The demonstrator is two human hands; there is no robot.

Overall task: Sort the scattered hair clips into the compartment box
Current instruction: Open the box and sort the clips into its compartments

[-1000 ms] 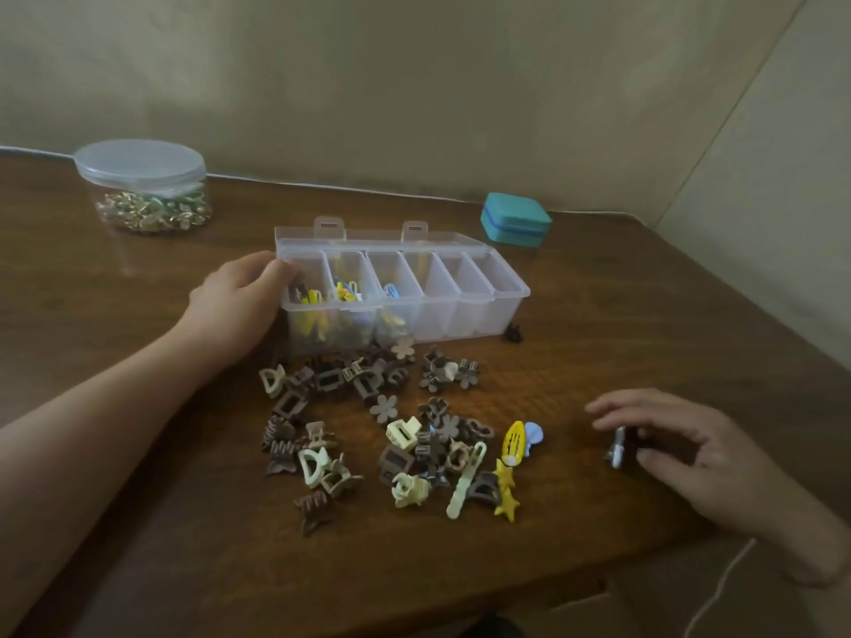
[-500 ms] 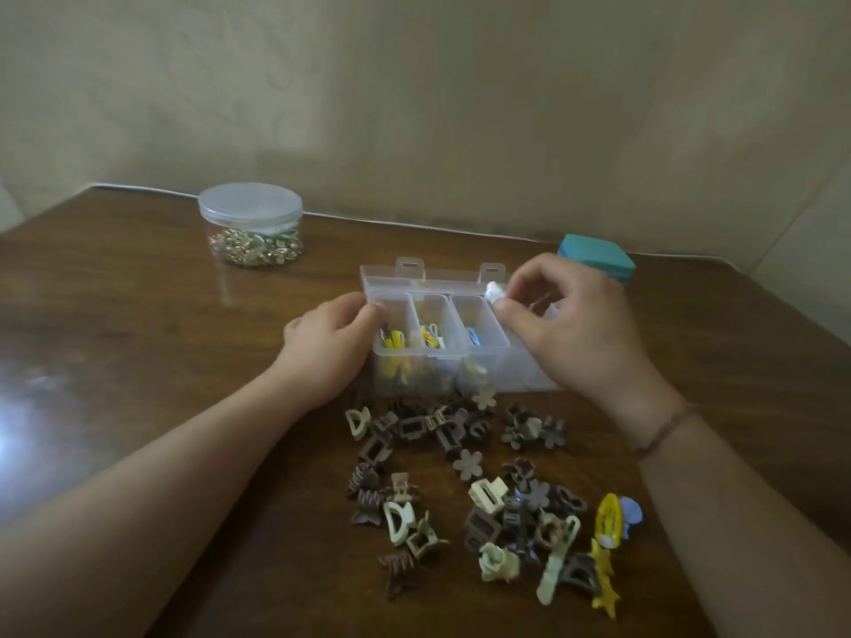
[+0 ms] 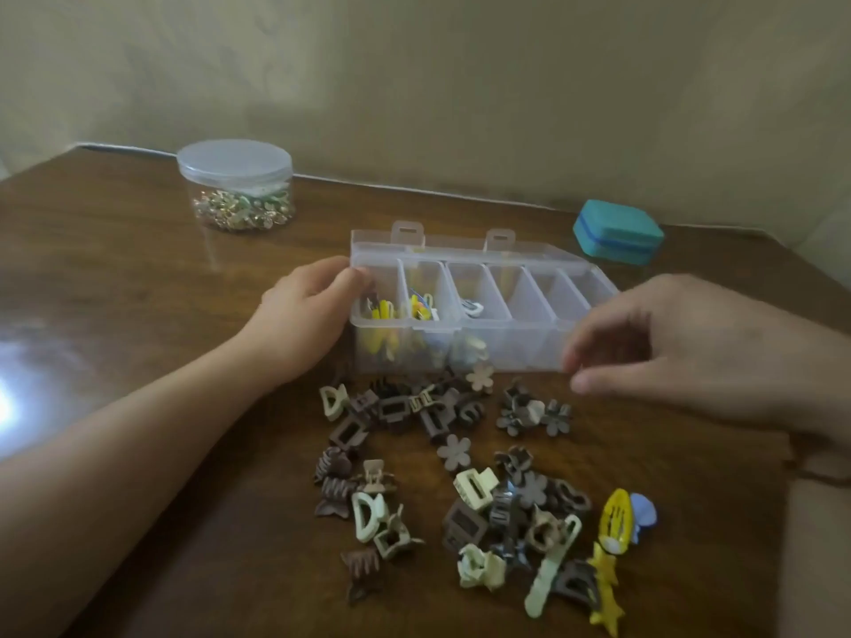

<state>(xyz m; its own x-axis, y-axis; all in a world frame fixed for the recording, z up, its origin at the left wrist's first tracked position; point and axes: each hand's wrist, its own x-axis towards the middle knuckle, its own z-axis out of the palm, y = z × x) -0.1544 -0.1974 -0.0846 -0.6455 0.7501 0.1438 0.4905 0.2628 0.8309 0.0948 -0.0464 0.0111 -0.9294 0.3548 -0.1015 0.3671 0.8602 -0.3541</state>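
A clear compartment box [image 3: 529, 347] stands open on the wooden table. Its three left compartments hold small clips, among them a white clip [image 3: 473, 308] in the third. My left hand [image 3: 306, 322] grips the box's left end. My right hand [image 3: 690, 347] hovers in front of the box's right end, fingers apart and curled, holding nothing I can see. In front of the box lies a scatter of brown and cream claw clips [image 3: 460, 490], several of them flower-shaped. A yellow snap clip [image 3: 616, 520], a blue clip [image 3: 644, 511] and a yellow star clip [image 3: 604, 591] lie at the pile's right.
A round clear jar [image 3: 236, 186] of gold and green beads stands at the back left. A teal case [image 3: 617, 232] sits behind the box at the right. The wall runs close behind the table's far edge.
My right hand carried the white clip from the table's right to the box, let it go in the third compartment, and drew back to the right. The left hand kept hold of the box.
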